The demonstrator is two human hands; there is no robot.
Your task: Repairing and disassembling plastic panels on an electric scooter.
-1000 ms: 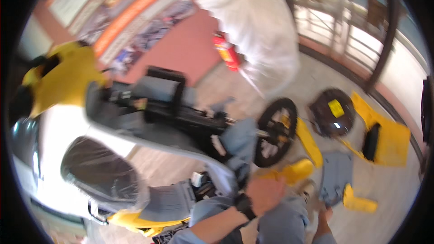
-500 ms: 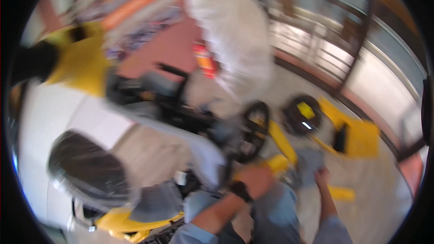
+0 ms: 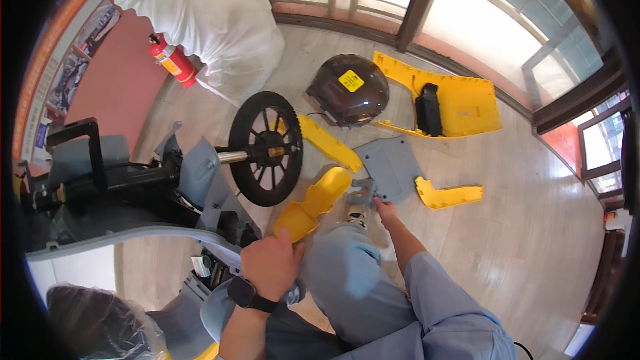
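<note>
My left hand [image 3: 270,267], with a dark watch at the wrist, is open beside the grey scooter body [image 3: 200,173], thumb and forefinger apart over the lower end of a curved yellow plastic piece [image 3: 320,197]; its other fingers are partly hidden. My right hand [image 3: 385,211] is closed on a small grey piece [image 3: 362,193] at the lower left of a flat grey panel [image 3: 390,167]. A short yellow trim piece [image 3: 448,195] lies right of the panel. A black spoked wheel [image 3: 255,163] is on a metal shaft at the scooter's end.
A dark glossy rounded case [image 3: 343,103], a large yellow panel [image 3: 467,107] and a long yellow strip [image 3: 330,147] lie on the wooden floor. A red extinguisher [image 3: 173,60] stands beside a white-covered object [image 3: 227,27]. A plastic-wrapped seat [image 3: 93,327] is at lower left. Glazed doors [image 3: 487,27] line the back.
The view has swung right and steadied, so the scooter and floor parts appear farther left. My right hand now appears higher and farther left, at the small grey piece by the panel.
</note>
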